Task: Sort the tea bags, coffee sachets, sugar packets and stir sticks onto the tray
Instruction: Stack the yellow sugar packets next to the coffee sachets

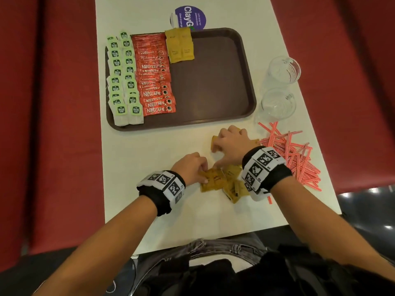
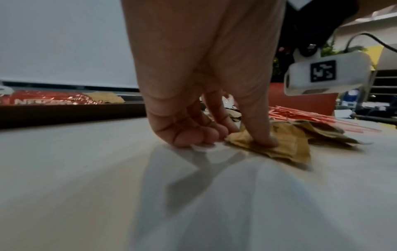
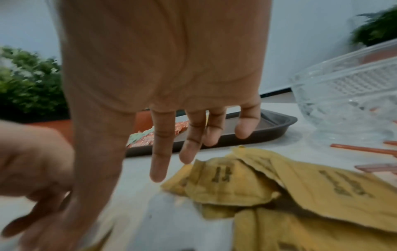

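A white bench (image 1: 149, 210) runs between red upholstered seats (image 1: 53, 124), with green plants (image 3: 28, 88) beyond.

Tray (image 1: 213, 92): dark brown, at the far middle of the bench, its right half bare.
- Tea bags (image 1: 124, 82): two columns with green tags along the tray's left edge.
- Coffee sachets (image 1: 155, 82): red, overlapping in one column just right of the tea bags.
- Sugar packets on tray (image 1: 180, 47): a few brown ones at the far edge, just right of the sachets.

Loose sugar packets (image 1: 226, 180): a brown heap on the bench near the tray's near right corner, between and under the two hands; a few more lie under the right hand's fingers.

Stir sticks (image 1: 297, 159): red-and-white striped, scattered in a pile on the bench at the right, touching the heap's far edge.

Glass bowls (image 1: 282, 86): two, clear, on the bench to the right of the tray, beyond the sticks.

Round purple sticker (image 1: 189, 18): on the bench beyond the tray.

Left hand (image 1: 190, 167): knuckles on the bench, fingers curled, thumb pressing a packet (image 2: 279, 144) at the heap's left edge and pinching it against the fingers.

Right hand (image 1: 230, 144): over the heap, fingers (image 3: 159, 152) straight and spread, pointing down towards the packets, thumb reaching towards the left hand; it grips nothing.

Both wrists carry black bands (image 1: 162, 186) with white marker blocks.
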A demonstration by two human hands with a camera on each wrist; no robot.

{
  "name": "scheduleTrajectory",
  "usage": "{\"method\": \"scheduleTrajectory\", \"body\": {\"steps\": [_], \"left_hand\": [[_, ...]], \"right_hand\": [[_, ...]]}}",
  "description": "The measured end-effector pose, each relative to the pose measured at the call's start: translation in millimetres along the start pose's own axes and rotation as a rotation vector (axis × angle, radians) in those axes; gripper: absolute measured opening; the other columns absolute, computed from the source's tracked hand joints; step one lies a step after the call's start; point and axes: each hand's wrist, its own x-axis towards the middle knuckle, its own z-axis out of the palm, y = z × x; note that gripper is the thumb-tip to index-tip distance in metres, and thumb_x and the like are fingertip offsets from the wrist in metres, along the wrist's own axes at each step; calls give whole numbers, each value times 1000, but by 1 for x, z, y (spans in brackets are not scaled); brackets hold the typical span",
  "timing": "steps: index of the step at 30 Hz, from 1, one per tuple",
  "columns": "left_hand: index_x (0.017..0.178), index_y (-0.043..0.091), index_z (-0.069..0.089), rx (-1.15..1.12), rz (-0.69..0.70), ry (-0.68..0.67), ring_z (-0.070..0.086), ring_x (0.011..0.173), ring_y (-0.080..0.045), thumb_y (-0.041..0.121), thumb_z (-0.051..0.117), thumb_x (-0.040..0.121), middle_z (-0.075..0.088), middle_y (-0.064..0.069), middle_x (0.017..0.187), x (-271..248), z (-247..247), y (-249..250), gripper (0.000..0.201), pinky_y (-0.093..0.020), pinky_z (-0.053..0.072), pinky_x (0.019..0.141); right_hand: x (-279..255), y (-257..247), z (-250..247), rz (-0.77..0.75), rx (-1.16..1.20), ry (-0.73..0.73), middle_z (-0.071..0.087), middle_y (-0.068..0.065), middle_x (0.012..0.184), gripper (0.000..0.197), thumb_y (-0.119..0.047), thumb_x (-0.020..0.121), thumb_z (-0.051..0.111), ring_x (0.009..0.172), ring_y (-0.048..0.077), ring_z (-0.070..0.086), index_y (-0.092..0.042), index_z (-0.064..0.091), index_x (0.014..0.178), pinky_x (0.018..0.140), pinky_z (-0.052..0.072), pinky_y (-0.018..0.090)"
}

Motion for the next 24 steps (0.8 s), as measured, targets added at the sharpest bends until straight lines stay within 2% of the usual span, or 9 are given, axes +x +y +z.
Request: {"method": "scheduleTrajectory", "body": {"steps": [3,6,8,11,13,15,18,20,24], "left_hand": [[99,10,61,-36,-9,8,50,91,-19,18,71,78,46,0,96,0,-1,-1,25,-28,40,78],[93,14,57,-169,-23,57,51,83,-17,11,69,79,52,0,90,-2,-6,-5,19,-24,41,72],[98,21,52,-354,-38,78,51,76,-16,6,67,79,51,-2,88,-4,-14,-9,29,-19,42,66],[116,23,53,-723,-48,108,56,77,-20,-5,60,81,45,-7,90,-7,-33,-14,45,-20,55,68],[108,19,58,-944,-62,169,60,84,-23,-12,54,83,47,-10,96,-7,-48,-18,40,-21,57,72],[94,14,60,-1127,-72,216,64,85,-21,-14,50,85,54,-11,98,-7,-61,-21,31,-22,58,73],[85,12,54,-1328,-91,234,69,76,-17,-8,49,89,61,-10,91,-4,-73,-25,20,-25,58,72],[83,13,51,-1417,-93,215,70,75,-17,2,50,92,65,-10,88,-2,-78,-27,15,-26,58,70],[79,17,49,-1446,-94,241,69,79,-17,12,53,92,66,-7,86,2,-83,-30,15,-28,57,69]], "right_hand": [[-3,-11,8,-30,-83,-64,44,-1,121,45,-53,72,68,120,25,32,-29,61,110,101,24,44],[-3,-17,12,-35,-104,-101,45,0,121,32,-47,77,67,122,26,31,-29,64,103,101,24,45],[-2,-17,11,-24,-57,-96,48,0,119,22,-41,82,64,121,25,33,-27,65,99,100,26,44],[4,-13,4,-38,83,-78,58,1,110,14,-30,86,59,112,23,45,-21,64,95,90,33,37],[8,-10,-4,-33,211,-111,60,-1,99,20,-29,83,64,99,20,54,-17,61,98,79,39,28],[12,-9,-10,-16,200,-170,56,-2,97,40,-39,75,73,92,18,53,-16,57,104,75,43,27],[17,-16,-9,-12,-85,-270,55,3,104,59,-50,67,76,97,24,56,-16,56,110,83,50,35],[19,-22,-4,-24,-160,-312,58,5,104,56,-49,69,75,97,26,59,-15,57,110,81,52,36],[23,-24,-2,-26,-111,-332,63,5,102,41,-38,75,73,95,25,61,-14,60,106,81,54,36]]}}
